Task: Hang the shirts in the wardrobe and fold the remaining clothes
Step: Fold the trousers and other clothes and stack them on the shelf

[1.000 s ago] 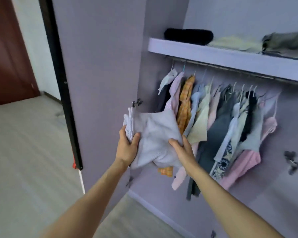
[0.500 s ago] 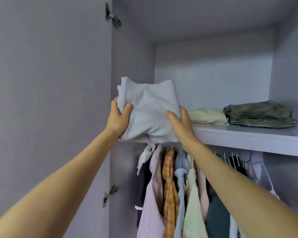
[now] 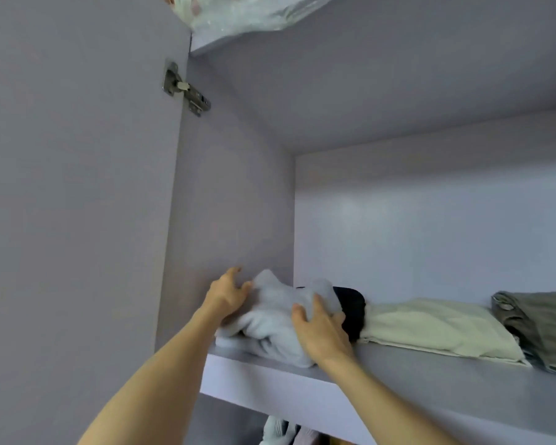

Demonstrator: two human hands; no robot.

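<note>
A folded light grey garment [image 3: 270, 319] lies at the left end of the wardrobe shelf [image 3: 398, 383], against the side wall. My right hand [image 3: 321, 329] grips its right side, thumb toward me and fingers over the top. My left hand [image 3: 228, 293] touches its left edge with fingers spread and relaxed, close to the wall. A black folded item [image 3: 355, 308] sits just behind and right of the grey garment, partly hidden by my right hand.
A cream folded garment [image 3: 430, 326] and an olive folded one [image 3: 540, 322] lie further right on the shelf. Overhead, a patterned bundle [image 3: 247, 11] overhangs the upper shelf. A door hinge [image 3: 187, 91] sits upper left. Tops of hanging clothes [image 3: 280, 431] show below.
Both hands raised the grey garment from in front of the hanging shirts and set it on the shelf's left end. My left hand has loosened its hold.
</note>
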